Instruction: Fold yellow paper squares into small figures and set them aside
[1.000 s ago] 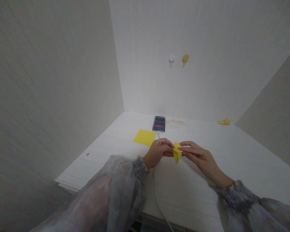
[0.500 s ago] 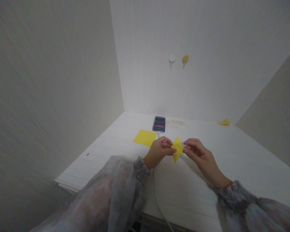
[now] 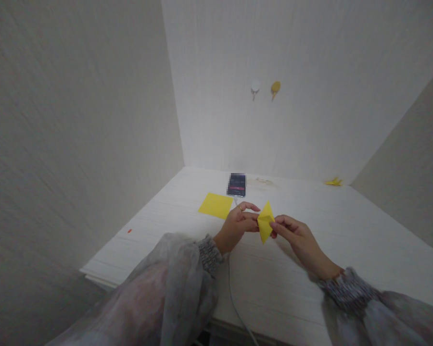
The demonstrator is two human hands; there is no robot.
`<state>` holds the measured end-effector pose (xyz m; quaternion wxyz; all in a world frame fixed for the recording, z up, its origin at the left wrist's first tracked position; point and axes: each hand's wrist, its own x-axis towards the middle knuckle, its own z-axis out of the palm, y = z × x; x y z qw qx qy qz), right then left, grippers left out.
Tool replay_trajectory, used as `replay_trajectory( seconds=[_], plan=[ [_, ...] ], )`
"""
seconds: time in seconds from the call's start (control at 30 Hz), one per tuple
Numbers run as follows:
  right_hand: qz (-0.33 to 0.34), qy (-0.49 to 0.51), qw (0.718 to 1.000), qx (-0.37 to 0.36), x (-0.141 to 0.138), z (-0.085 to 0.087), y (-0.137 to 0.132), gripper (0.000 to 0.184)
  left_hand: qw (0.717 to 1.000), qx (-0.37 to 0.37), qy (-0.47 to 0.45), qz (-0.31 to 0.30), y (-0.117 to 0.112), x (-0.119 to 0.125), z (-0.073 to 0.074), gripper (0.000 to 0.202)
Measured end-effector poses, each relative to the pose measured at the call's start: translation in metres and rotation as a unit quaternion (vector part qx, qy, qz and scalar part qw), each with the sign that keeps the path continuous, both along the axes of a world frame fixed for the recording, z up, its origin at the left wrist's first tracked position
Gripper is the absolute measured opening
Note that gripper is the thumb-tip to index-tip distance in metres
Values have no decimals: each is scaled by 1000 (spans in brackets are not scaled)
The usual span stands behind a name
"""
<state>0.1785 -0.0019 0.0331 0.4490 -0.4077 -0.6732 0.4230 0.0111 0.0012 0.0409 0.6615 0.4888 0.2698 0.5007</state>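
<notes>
Pinching a folded yellow paper (image 3: 266, 222) between thumb and fingers of the right hand (image 3: 301, 235), over the table (image 3: 350, 230), nearer than the phone (image 3: 237, 185) and to its right. Reaching its left edge with fingers of the left hand (image 3: 238, 227); unable to tell whether clamped there. Pointed at both ends, long axis running near to far, far tip leaning slightly right. Well apart from the back wall (image 3: 220, 120) beyond the phone. Also showing a flat yellow sheet (image 3: 215, 205) just left of the phone, slightly nearer, and a yellow folded piece (image 3: 334, 182) well to its right.
</notes>
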Motion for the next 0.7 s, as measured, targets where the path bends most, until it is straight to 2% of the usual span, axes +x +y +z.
replay_trajectory(
  seconds=[0.23, 0.4, 0.47, 0.53, 0.7],
  plan=[
    [14, 16, 1000, -8, 1, -3, 0, 24, 999, 26, 5, -23, -2, 1, 0, 39],
    [15, 18, 1000, 12, 0, -3, 0, 19, 999, 26, 21, 4, 0, 2, -2, 31],
    [11, 52, 998, 35, -2, -1, -2, 18, 999, 18, 26, 18, 0, 2, -2, 31],
    [17, 79, 994, 68, -3, 2, -4, 25, 999, 14, 21, 30, -1, 2, 0, 32],
    [45, 10, 987, 152, -2, 4, -4, 18, 999, 13, 7, 42, -1, 2, 3, 30]
  ],
)
